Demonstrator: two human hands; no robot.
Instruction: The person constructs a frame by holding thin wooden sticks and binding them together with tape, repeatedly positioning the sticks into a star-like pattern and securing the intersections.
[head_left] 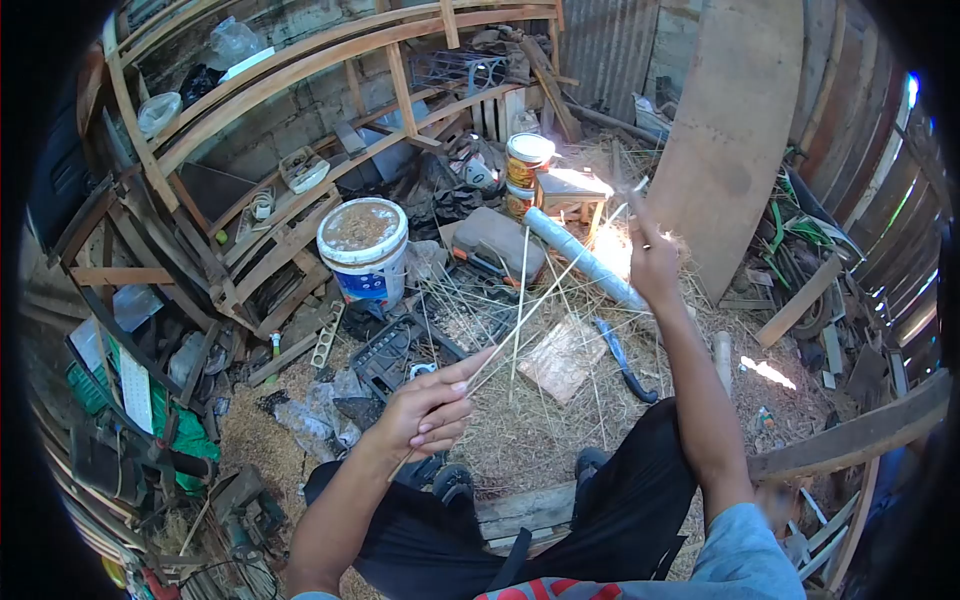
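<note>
Thin pale strips [518, 322] run up and right from my left hand [430, 408], whose fingers are closed around them over my left knee. My right hand [652, 262] is raised at the right of centre, its fingers wrapped round a small tool [636, 190] that is blurred, with a short pale end. Below the hands, a square wooden block [563, 360] lies on the straw-covered ground. A blue and black curved tool [625, 362] rests just right of the block.
A white bucket [363, 272] stands left of a dark tool case [497, 245]. A grey pipe [585, 259] slopes past a small wooden stool [573, 186] and stacked tins [529, 160]. A tall board [737, 140] leans at the right. Wooden frames [300, 65] line the left and back.
</note>
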